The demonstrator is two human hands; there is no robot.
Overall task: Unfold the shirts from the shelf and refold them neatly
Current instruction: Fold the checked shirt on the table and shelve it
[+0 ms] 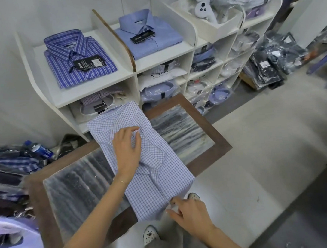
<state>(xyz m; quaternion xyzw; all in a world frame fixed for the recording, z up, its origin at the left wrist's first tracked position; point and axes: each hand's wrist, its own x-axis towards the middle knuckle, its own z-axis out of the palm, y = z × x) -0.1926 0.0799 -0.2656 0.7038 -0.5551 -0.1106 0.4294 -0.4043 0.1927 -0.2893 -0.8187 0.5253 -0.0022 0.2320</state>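
A light blue checked shirt (159,179) lies folded lengthwise across the wood-framed table (208,138), collar end toward the shelf. My left hand (127,148) rests on its upper middle, fingers curled and pinching a fold of the cloth. My right hand (187,212) pinches the shirt's near hem at the table's front edge. On the white shelf unit (101,89) lie a folded blue plaid shirt (79,58) and a folded plain blue shirt (148,35), each with a black tag.
The cubbies below hold several bagged shirts (158,91). Bagged dark clothes (271,60) are piled on the floor at right, more clothes and a blue bottle (39,149) at left. White bags and clutter (217,4) fill the shelf's top right. My shoes (151,235) show below the table.
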